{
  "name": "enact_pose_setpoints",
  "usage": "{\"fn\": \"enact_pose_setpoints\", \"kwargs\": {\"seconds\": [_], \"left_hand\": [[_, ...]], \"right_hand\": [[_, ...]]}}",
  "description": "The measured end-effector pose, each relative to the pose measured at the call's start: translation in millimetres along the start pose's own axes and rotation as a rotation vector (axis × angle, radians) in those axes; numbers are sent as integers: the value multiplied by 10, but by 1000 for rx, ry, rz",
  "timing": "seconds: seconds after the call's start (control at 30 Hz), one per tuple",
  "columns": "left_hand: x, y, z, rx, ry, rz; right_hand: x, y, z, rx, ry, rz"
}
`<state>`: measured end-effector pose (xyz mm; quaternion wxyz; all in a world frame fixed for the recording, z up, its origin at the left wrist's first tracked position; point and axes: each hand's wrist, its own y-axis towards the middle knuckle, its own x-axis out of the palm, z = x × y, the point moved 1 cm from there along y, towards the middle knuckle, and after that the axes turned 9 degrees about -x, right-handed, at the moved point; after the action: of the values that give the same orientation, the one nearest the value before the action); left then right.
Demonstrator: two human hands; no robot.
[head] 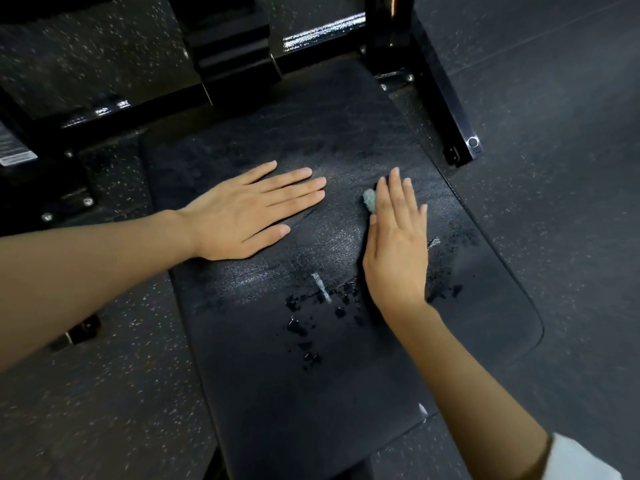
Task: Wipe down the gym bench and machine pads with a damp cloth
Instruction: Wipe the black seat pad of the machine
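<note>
A black padded bench seat (346,358) fills the middle of the head view, with water drops and wet smears near its centre. My left hand (242,211) lies flat on the pad's left part, fingers spread, holding nothing. My right hand (398,244) presses flat on a small pale green cloth (370,199). Only a corner of the cloth shows past my index finger; the rest is hidden under my palm and fingers.
The machine's black steel frame (446,109) runs along the back and down the right side of the pad, with bolted feet on the speckled rubber floor (104,393). A label plate (14,150) sits at the far left.
</note>
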<state>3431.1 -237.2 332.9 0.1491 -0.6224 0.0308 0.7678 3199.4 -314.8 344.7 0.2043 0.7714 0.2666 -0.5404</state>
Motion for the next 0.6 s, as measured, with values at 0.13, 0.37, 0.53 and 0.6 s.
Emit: {"fn": "enact_pose_setpoints", "kwargs": {"seconds": [0.13, 0.37, 0.53, 0.6], "left_hand": [[-9, -142, -123, 40, 25, -9], [13, -174, -117, 20, 24, 8], [19, -170, -111, 13, 21, 14], [17, -173, -110, 14, 13, 21]], "right_hand": [[93, -274, -348, 10, -40, -9], [288, -754, -1126, -119, -75, -78], [229, -793, -1062, -211, -89, -132], [160, -732, -879, -223, -103, -121]]}}
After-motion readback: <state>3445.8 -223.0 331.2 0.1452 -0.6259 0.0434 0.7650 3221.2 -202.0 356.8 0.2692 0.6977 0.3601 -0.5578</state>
